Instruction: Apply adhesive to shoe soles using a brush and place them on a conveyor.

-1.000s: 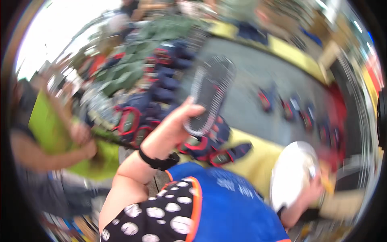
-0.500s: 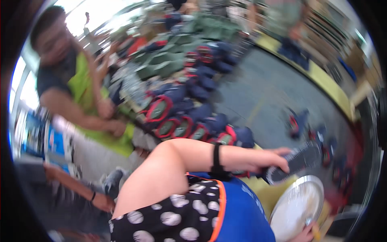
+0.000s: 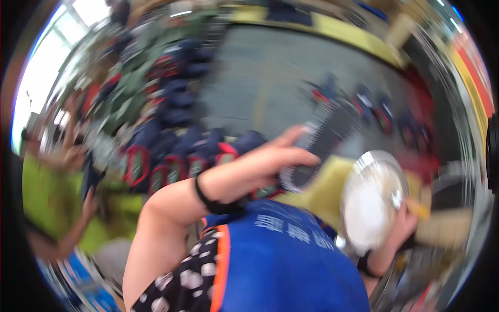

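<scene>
My left hand (image 3: 283, 161) grips a dark shoe sole (image 3: 330, 138) by its near end, fingers along one edge and thumb on the other. Pale stitching-like marks run around the sole's rim. To the right, a round metal bowl (image 3: 349, 187) holds a white paste-like substance. My right hand (image 3: 403, 226) is closed at the bowl's right side around a yellow-handled brush (image 3: 417, 208), whose head is blurred over the bowl. A yellow surface (image 3: 327, 182) shows between the sole and the bowl.
Rows of navy shoe uppers with red edges (image 3: 174, 169) line the left side of a grey bench (image 3: 249, 78). More uppers (image 3: 382, 112) lie at its right. Green pieces (image 3: 125, 106) are heaped at far left. A person in a yellow-green apron (image 3: 39, 192) works at left.
The view has swung to the right, so the bench and co-worker have shifted left. My right hand and forearm show more fully by the bowl. The sole stays in my left hand.
</scene>
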A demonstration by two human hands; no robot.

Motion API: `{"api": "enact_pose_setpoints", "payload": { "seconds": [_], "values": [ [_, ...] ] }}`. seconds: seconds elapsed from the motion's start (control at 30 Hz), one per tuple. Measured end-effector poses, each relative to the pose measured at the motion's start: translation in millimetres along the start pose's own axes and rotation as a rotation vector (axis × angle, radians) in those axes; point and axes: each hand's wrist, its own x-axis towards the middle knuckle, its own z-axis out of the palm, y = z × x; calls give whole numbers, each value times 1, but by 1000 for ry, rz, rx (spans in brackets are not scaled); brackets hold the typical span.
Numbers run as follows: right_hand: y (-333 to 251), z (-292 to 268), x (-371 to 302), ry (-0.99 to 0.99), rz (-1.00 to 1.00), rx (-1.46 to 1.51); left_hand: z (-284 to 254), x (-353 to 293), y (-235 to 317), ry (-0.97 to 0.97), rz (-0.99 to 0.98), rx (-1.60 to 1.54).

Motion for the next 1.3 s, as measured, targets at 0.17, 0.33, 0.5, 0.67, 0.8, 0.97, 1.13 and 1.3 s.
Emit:
{"api": "enact_pose_setpoints", "payload": {
  "seconds": [0.17,0.33,0.5,0.67,0.8,0.97,1.13,1.3],
  "values": [
    [19,12,-7,-26,81,-165,20,23,-5,15,-167,259],
    [21,30,-7,-27,74,-305,40,50,-29,-42,-268,533],
    [18,22,-11,-122,115,-521,44,73,-43,-137,-384,492],
    [5,-4,-11,108,41,-307,43,84,-49,-185,-442,381],
    [-8,-2,-13,186,-35,-208,47,93,-55,-184,-444,375],
    [-41,-4,-14,152,-355,-202,52,99,-57,-249,-496,502],
    [-76,5,-24,-89,-740,-306,55,100,-59,-236,-571,479],
    [-72,20,-23,-125,-813,-275,54,97,-57,-228,-589,446]
  ]
}}
